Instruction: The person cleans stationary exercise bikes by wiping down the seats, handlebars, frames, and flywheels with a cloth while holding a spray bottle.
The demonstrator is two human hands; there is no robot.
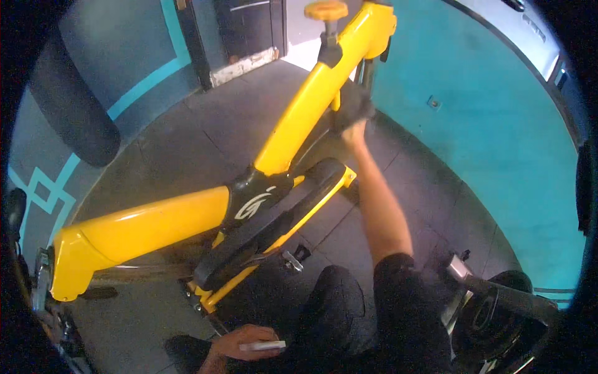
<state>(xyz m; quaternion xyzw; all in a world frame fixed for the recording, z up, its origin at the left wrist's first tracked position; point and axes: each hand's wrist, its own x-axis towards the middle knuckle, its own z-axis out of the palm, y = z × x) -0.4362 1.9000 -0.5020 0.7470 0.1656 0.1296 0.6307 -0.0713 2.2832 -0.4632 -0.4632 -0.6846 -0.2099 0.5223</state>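
Observation:
A yellow stationary exercise bike frame (299, 112) runs diagonally before me, with a black joint (254, 196) in its middle and a black wheel guard (268, 224) below. My right arm reaches forward past the guard. Blurred, my right hand (352, 110) is beside the upper yellow tube, at its right side; something dark covers it, and whether this is a cloth or a glove cannot be told. Low in the view, near my lap, my left hand (247, 343) is closed around a thin pale flat object (262, 346).
An orange-yellow knob (325, 10) stands out from the upper tube. A pedal (293, 261) is below the guard. Other dark equipment (500, 318) stands at the lower right. A teal wall (476, 140) rises on the right, and a dark padded cylinder (74, 103) is at the left.

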